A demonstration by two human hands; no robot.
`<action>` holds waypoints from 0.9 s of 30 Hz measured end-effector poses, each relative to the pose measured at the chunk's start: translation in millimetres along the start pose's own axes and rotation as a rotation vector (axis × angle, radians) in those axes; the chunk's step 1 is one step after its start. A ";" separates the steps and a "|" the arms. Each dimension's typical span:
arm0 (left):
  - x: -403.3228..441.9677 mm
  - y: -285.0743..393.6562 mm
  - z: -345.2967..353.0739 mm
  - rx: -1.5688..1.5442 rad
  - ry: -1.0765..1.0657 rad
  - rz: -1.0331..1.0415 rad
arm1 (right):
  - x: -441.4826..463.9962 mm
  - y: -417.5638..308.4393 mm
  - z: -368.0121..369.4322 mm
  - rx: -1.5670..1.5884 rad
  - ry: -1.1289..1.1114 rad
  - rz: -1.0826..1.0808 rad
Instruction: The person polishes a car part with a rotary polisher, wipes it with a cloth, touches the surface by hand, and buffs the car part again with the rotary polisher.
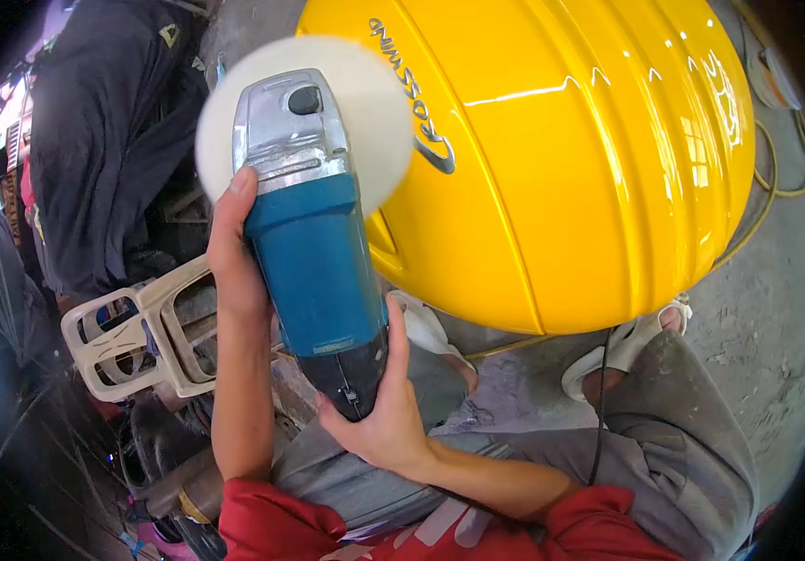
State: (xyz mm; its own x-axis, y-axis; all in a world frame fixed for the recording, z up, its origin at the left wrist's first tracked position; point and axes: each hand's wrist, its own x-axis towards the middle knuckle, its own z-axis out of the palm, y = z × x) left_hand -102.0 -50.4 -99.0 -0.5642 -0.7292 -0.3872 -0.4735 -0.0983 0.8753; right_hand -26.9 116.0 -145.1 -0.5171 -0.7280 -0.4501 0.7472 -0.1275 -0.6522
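Observation:
A blue power polisher (313,262) with a silver head and black rear end is held up in both hands. My left hand (237,248) grips its left side, the thumb resting near the silver head. Around the black rear end is wrapped my right hand (382,407). The round white pad (384,112) looks blurred at its edge and overlaps the left edge of a glossy yellow panel (552,187) in the view. Whether the pad touches the panel is hidden. Dark lettering (412,98) runs along the panel's left part.
A beige plastic chair (108,341) lies at the left. Dark cloth (108,140) hangs or lies at the upper left. A black cord (601,411) runs down over the right leg. A yellow hose (769,187) curves across the grey floor (748,327) at the right.

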 end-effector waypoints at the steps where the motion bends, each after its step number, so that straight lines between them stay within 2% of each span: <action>1: 1.4 0.1 -1.2 0.001 0.000 0.000 | 1.8 -0.2 -0.4 0.005 -0.004 0.000; 8: 4.7 3.8 0.4 0.044 0.033 -0.013 | 11.8 -4.2 -2.6 0.062 -0.048 -0.038; 14: 12.3 4.8 5.9 0.013 0.030 0.000 | 10.9 -7.9 -3.1 -0.040 0.010 -0.061; 17: 12.3 6.4 4.0 0.029 0.025 0.012 | 15.6 -5.0 -2.1 -0.086 0.010 -0.110; 19: 13.3 5.6 1.6 0.040 0.043 0.009 | 22.2 4.7 -0.4 -0.100 0.028 -0.257; 20: 15.0 4.2 0.5 0.031 0.033 0.011 | 23.1 4.9 -1.4 -0.102 0.029 -0.258; 22: 18.0 2.8 1.0 0.020 0.024 0.009 | 23.9 -1.1 -3.1 0.043 -0.040 -0.080; 27: 24.1 5.3 8.7 0.025 0.057 0.069 | 21.5 -9.9 0.5 0.059 -0.010 -0.058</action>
State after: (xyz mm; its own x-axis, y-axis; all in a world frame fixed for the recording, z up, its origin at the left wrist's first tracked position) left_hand -124.0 -62.5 -106.1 -0.5572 -0.7710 -0.3085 -0.4523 -0.0298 0.8914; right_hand -45.2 101.3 -148.1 -0.5563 -0.7248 -0.4065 0.7397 -0.2089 -0.6397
